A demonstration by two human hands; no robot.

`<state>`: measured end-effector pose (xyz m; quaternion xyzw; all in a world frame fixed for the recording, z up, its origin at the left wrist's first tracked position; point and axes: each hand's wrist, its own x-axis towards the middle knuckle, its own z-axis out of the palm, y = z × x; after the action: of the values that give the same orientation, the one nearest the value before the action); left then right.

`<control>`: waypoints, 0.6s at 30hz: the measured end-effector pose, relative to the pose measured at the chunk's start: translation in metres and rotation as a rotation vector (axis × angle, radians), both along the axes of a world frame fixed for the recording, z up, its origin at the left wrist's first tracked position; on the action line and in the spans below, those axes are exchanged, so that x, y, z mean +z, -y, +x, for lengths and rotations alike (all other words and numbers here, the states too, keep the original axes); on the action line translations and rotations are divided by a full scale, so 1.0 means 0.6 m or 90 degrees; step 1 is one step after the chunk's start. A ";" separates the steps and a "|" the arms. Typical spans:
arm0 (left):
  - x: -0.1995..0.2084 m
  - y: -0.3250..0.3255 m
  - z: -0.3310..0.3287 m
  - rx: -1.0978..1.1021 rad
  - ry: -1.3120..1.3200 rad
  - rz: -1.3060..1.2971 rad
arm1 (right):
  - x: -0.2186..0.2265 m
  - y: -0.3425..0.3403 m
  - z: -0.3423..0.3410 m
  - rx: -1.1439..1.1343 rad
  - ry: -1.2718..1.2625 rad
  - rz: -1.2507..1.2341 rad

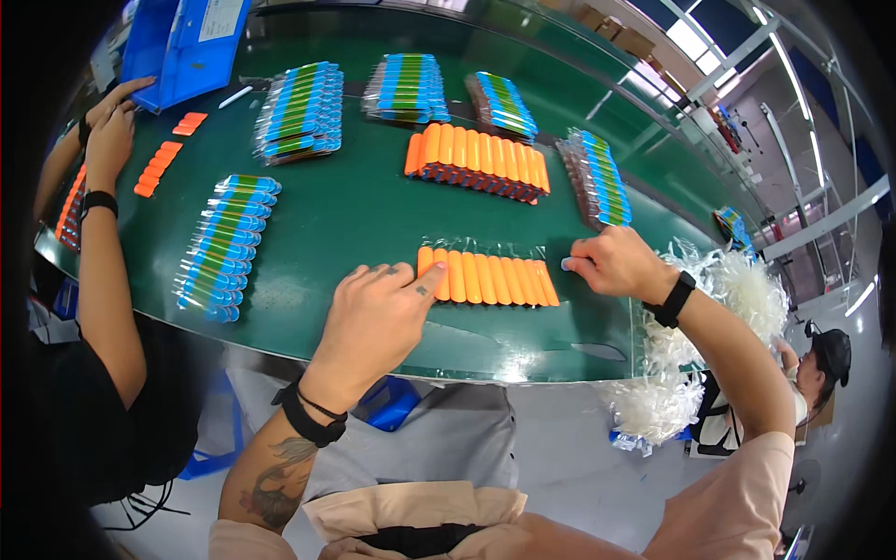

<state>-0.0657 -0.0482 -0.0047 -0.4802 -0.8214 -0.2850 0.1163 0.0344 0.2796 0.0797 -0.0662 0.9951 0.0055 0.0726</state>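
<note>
A row of glossy orange cylinders (499, 278) lies side by side on the green table, with clear film showing along its far edge. My left hand (378, 303) grips the row's left end, its index finger pressed on the cylinders and the other fingers curled. Just past the right end, my right hand (618, 263) is closed in a pinch. A small pale bit shows at its fingertips, too small to name. Beyond the row sits a stacked block of orange cylinders (481, 159).
Blue-and-green banded packs (229, 245) lie at left, with more stacks (301, 112) along the back and a pack (597, 177) at right. Clear plastic strips (737, 299) heap over the right edge. A co-worker's hands (112, 131) are near a blue bin (191, 56). A white pen (235, 97) lies nearby.
</note>
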 end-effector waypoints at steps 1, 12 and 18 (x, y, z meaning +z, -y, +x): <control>0.000 -0.001 0.001 -0.003 -0.001 0.004 | -0.003 -0.004 0.010 -0.003 -0.001 0.004; -0.003 0.001 0.004 -0.004 0.016 0.013 | 0.008 0.013 0.020 0.039 -0.017 0.130; 0.000 0.000 0.008 -0.005 0.018 0.017 | 0.018 0.038 -0.019 0.105 -0.046 0.221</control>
<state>-0.0610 -0.0482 -0.0045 -0.4775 -0.8174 -0.3030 0.1099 0.0227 0.2565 0.0902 -0.1338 0.9724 0.1855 0.0466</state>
